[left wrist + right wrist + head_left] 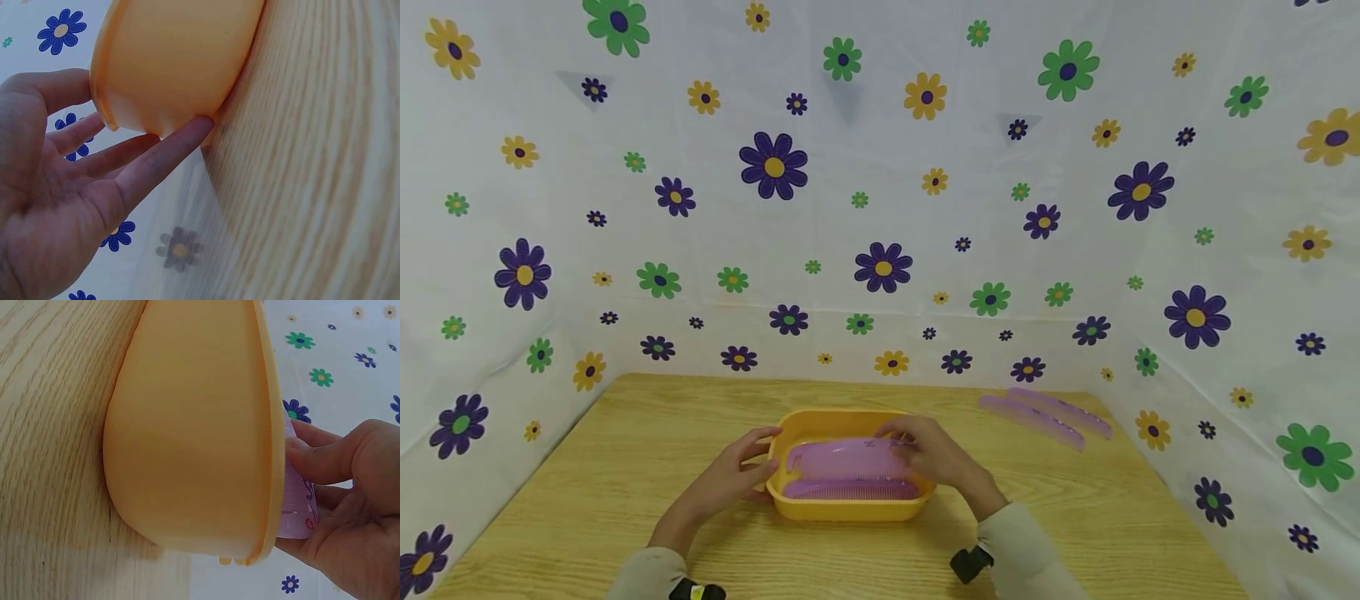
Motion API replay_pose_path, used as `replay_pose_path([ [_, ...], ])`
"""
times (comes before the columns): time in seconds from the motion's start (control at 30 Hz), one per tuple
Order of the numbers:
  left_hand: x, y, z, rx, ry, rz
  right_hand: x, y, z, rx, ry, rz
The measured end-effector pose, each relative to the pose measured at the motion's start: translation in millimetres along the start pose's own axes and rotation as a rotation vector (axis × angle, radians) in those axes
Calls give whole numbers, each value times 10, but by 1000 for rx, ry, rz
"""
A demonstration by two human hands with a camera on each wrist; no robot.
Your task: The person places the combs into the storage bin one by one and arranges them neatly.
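A yellow plastic tub (850, 511) stands on the table in the head view, with purple combs inside it. One comb (835, 458) lies tilted across the back with its teeth toward me; another comb (850, 490) lies along the near side. My right hand (936, 454) reaches over the tub's right end and pinches the back comb between thumb and fingers. In the right wrist view that purple comb (297, 519) shows beyond the rim, at the fingers. My left hand (737, 471) holds the tub's left end, thumb at the rim and fingers against the outer wall (175, 69).
Two more purple combs, a nearer one (1033, 422) and a farther one (1063, 410), lie side by side on the table at the back right. The wooden table (692, 408) is walled by a white flowered cloth (715, 242).
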State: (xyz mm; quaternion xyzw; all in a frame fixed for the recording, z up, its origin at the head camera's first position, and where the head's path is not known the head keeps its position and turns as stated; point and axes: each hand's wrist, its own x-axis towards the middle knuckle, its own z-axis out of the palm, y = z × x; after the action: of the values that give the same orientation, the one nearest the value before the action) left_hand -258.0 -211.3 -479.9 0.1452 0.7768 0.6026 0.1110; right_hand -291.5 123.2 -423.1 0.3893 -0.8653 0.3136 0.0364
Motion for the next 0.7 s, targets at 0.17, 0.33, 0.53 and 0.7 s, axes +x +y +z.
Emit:
replay_pose_path([
  [0.17,0,-17,0,1,6,-5,29,-6,62,13,-34,23],
  [0.33,-5,-21,-6,0,3,1,67,-23,109,17,-66,41],
  [0.53,-1,-23,-12,-6,-10,10,93,-13,119,14,-106,73],
  [0.7,-2,-19,-17,-16,-19,17,117,-4,86,6,-173,67],
])
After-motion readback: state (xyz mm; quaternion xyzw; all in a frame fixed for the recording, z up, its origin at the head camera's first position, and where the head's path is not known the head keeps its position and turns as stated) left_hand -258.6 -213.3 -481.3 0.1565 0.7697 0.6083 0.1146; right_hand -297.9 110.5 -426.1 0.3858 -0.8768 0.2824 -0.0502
